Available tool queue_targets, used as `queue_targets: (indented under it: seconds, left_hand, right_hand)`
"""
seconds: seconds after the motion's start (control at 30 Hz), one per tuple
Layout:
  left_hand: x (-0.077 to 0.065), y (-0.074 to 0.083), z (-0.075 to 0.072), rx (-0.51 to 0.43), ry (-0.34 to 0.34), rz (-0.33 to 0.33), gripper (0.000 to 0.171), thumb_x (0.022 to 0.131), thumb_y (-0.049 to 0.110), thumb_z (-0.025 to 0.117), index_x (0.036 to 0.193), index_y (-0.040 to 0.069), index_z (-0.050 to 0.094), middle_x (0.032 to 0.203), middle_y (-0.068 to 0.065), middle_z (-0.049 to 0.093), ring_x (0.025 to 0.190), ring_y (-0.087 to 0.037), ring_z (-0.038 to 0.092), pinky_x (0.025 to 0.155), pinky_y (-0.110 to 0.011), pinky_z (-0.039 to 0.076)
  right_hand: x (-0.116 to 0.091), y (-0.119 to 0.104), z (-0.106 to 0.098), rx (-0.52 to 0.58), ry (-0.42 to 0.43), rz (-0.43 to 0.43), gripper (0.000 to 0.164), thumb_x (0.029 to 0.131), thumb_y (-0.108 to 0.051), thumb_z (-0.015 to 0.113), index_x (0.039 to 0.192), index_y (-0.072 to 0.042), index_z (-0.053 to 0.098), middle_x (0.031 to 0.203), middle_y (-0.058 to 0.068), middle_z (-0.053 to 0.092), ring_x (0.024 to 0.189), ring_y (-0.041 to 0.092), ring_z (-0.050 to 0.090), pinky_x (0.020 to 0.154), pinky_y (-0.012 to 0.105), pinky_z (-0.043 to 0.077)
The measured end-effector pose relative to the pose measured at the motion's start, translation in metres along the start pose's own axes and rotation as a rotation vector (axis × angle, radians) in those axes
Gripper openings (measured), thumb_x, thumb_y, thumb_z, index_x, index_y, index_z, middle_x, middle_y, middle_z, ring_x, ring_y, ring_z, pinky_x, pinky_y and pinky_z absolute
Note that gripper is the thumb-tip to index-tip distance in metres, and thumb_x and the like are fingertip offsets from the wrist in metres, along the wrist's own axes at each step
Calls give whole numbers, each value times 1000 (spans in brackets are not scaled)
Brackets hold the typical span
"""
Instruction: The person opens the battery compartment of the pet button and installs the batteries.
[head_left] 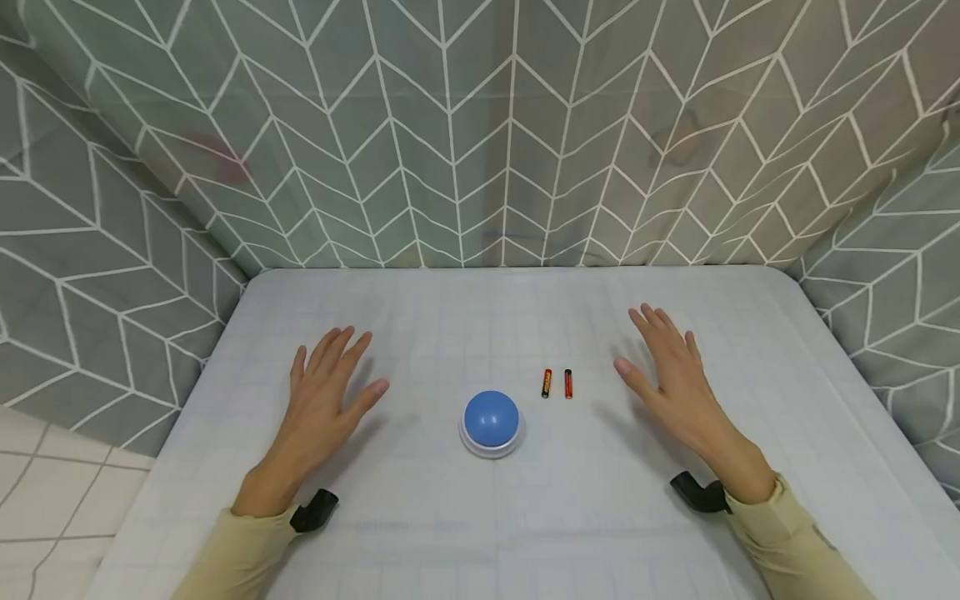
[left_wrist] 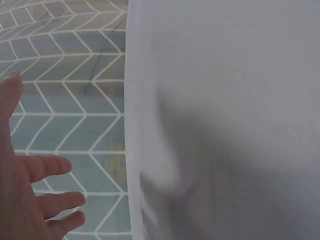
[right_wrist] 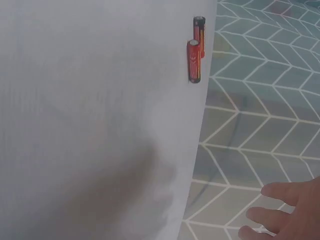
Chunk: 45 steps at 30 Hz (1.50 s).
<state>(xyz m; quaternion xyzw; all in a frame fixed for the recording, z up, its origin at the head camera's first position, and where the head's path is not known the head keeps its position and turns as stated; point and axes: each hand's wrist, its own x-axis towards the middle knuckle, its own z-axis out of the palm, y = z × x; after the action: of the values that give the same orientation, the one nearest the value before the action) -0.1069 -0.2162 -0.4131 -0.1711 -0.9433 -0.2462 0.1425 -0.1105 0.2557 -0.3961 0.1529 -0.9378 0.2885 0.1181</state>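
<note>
A round push light or button with a blue dome on a white base sits near the middle of the table. To its right lie two small red and black batteries, side by side and a little apart; both batteries also show in the right wrist view. My left hand hovers left of the blue dome, fingers spread, holding nothing. On the other side, my right hand is held to the right of the batteries, its fingers extended and nothing in them. Neither hand touches an object.
A white cloth covers the table. Grey-green curtains with a white chevron pattern hang behind it and at both sides. Tiled floor shows at the lower left. A black wrist camera is strapped at each sleeve.
</note>
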Motion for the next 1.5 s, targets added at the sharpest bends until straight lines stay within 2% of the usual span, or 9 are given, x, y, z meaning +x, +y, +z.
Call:
queue_targets:
  seconds: [0.23,0.47,0.87,1.13,1.5]
  left_hand:
    - [5,18,16,-6,-58,46,68,96,48,59,152,17,38,158,-13,33,149,-34,21,116,-64,4]
    - [18,31,18,6,-50,87,69,94,49,60,151,14,39,156,-16,35,147,-36,23,115,-66,6]
    - [26,50,28,-30,-59,163,72,92,49,63,150,14,41,151,-17,41,140,-37,33,114,-62,16]
    - [36,69,41,-45,-142,202,72,94,55,58,151,15,41,150,-14,43,138,-37,35,113,-59,20]
    - [34,91,55,-45,-210,252,77,91,64,55,150,15,41,143,-10,49,131,-29,43,104,-53,35]
  right_hand:
    - [-12,-1,2,14,-14,29,67,100,-39,55,157,-18,27,163,12,22,153,28,10,119,61,1]
    - [10,-10,12,39,-17,9,66,101,-46,50,157,-21,25,164,4,21,154,23,10,120,59,2]
    - [23,-32,28,72,-40,-14,67,101,-53,46,157,-24,24,164,0,19,153,23,12,121,58,3]
    - [22,-39,30,78,-29,-32,68,101,-52,46,156,-16,29,163,3,23,153,25,15,121,58,4]
    - [23,-55,39,89,-35,-66,67,101,-51,48,155,-17,31,162,2,24,152,24,16,120,59,7]
